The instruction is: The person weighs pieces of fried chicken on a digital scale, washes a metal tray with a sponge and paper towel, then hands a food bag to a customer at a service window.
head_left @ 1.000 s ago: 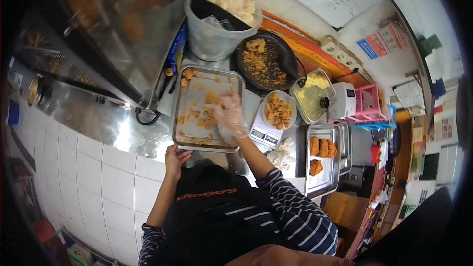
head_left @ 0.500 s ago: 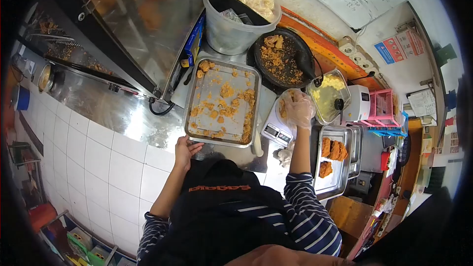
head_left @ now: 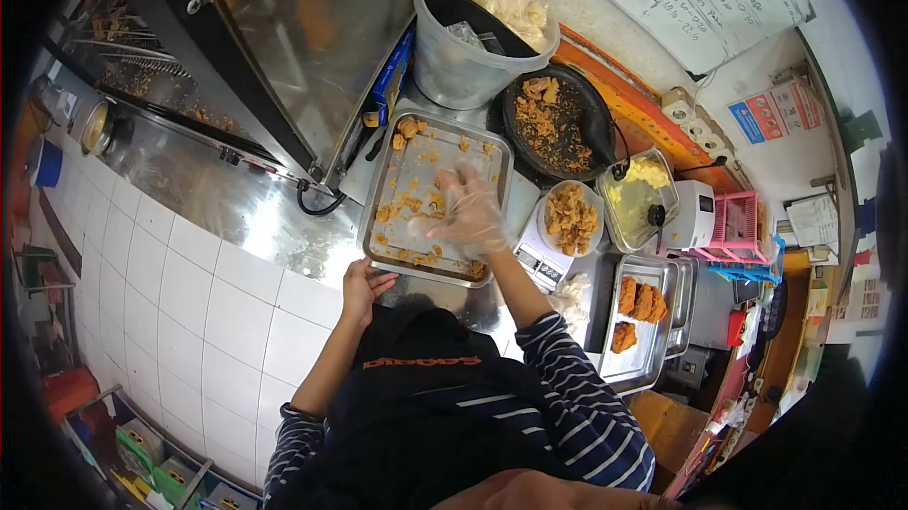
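Observation:
A metal tray [head_left: 386,190] with scattered brown fried crumbs lies before me. My left hand [head_left: 364,289], bare, has its fingers at the tray's lower left corner, gripping the rim. Over the tray's right half is my right hand [head_left: 470,215] in a clear plastic glove, fingers spread, with nothing visible in it. Right of the tray, a bowl of fried pieces [head_left: 571,218] sits on a white digital scale [head_left: 540,268]. Behind them stands a dark stone mortar [head_left: 553,122] holding brown crumbs and a pestle.
A large white bucket [head_left: 473,75] stands at the back. A glass cabinet [head_left: 274,47] is on the left. To the right are a container of yellow food [head_left: 639,198], a tray with fried pieces [head_left: 628,364] and a pink basket [head_left: 737,226].
My right hand has moved left from the bowl on the scale to over the tray, and its fingers have spread. The bowl's contents now show. My left hand stays at the tray's corner.

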Demonstrator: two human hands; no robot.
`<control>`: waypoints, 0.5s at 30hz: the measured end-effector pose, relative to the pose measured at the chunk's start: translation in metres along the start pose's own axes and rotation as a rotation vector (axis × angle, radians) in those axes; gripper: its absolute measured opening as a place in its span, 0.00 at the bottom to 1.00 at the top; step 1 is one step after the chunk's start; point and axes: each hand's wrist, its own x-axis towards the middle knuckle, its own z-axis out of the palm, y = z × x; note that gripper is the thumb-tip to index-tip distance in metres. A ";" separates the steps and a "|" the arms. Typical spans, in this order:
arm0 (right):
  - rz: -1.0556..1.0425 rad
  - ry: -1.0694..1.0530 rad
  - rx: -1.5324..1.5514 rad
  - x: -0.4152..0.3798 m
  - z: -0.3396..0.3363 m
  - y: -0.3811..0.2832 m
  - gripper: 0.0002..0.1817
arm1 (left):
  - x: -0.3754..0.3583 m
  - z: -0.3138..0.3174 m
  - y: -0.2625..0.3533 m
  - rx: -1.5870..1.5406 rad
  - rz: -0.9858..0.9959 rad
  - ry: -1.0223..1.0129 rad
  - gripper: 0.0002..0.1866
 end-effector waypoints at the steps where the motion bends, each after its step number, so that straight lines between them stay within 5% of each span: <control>1: -0.070 0.010 -0.016 -0.002 0.007 -0.006 0.44 | -0.002 0.002 0.001 0.011 -0.003 0.004 0.12; 6: -0.168 -0.006 -0.074 0.006 0.030 -0.026 0.39 | -0.002 0.001 -0.002 0.009 0.015 0.025 0.13; 11: -0.226 0.117 0.025 0.018 0.058 -0.004 0.17 | -0.001 -0.001 -0.003 -0.001 0.010 -0.003 0.12; 15: -0.155 0.167 -0.096 0.021 0.051 -0.004 0.13 | 0.000 0.000 -0.001 0.018 -0.005 -0.002 0.12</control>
